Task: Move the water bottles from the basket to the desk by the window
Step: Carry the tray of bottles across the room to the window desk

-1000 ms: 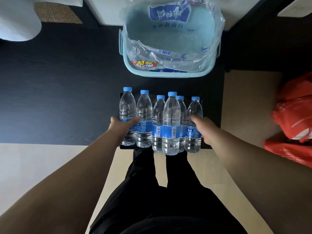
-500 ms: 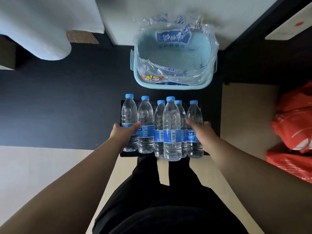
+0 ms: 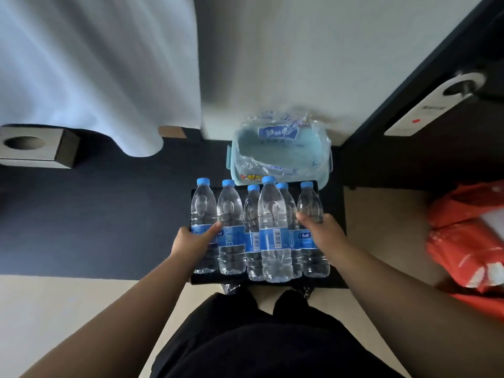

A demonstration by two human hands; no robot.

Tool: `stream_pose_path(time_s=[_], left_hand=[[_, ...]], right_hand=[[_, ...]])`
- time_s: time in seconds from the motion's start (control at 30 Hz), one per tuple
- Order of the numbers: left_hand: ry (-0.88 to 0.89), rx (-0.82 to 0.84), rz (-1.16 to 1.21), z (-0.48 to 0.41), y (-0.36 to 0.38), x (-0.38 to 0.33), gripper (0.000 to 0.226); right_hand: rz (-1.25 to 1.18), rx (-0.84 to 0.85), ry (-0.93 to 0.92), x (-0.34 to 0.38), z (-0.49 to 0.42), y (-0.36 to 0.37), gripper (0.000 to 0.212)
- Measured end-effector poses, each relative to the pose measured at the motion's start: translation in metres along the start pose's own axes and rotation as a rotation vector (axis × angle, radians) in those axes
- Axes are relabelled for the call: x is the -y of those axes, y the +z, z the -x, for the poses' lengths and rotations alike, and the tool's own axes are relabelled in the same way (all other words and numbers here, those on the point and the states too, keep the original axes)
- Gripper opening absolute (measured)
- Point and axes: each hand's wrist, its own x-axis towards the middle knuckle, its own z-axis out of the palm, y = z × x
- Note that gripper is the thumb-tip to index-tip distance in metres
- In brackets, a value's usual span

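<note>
Water bottles [image 3: 272, 214], left hand [image 3: 191, 241], right hand [image 3: 323, 231] clasping

The clear bottles [image 3: 231, 227] are showing blue caps and blue labels with white barcode patches. The tray [image 3: 218, 279] is looking black, the basket [image 3: 324, 174] pale blue, the bag [image 3: 463, 236] orange-red.

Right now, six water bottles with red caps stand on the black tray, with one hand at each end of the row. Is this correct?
Not quite: the caps are blue, not red. The head view shows six water bottles with blue caps standing on the black tray, with the left hand at one end of the row and the right hand at the other.
</note>
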Motion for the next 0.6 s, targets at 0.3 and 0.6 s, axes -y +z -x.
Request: stream_pose_path(time_s=[0.3, 0.6], left_hand=[[0.066, -0.045, -0.019, 0.016, -0.036, -0.007, 0.083], [-0.006, -0.133, 0.121, 0.058, -0.029, 0.026, 0.071]], right_hand=[[-0.004, 0.030, -0.063, 0.024, 0.026, 0.006, 0.073], [0.196, 0.042, -0.120, 0.037, 0.025, 0.001, 0.075]])
